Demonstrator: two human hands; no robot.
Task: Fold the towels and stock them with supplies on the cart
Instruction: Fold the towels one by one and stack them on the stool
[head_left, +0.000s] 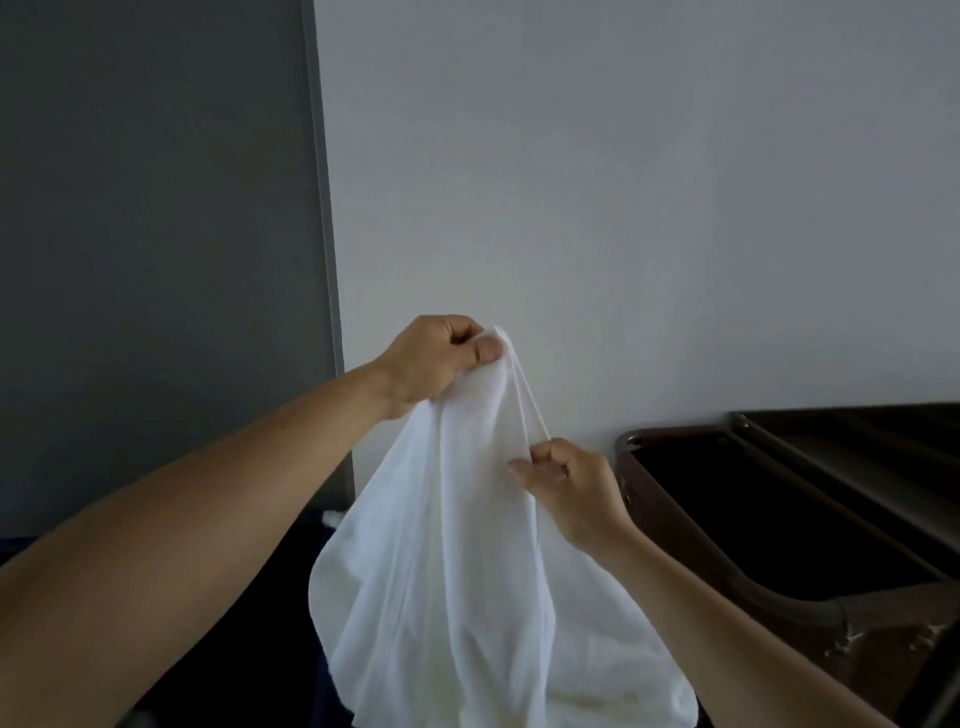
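A white towel (457, 561) hangs in the air in front of me, bunched at the top and spreading wide toward the bottom of the view. My left hand (436, 364) pinches its top corner, held highest, near the centre of the frame. Lower and to the right, my right hand (566, 483) pinches the towel's right edge between thumb and fingers. More white cloth lies under the hanging towel at the bottom edge. Both forearms reach in from the lower corners.
A dark brown cart (810, 525) with a metal-rimmed top and dark inner well stands at the right, against the pale wall (623, 182). A grey panel (156, 234) fills the left. Dark blue fabric (249, 623) lies low behind the towel.
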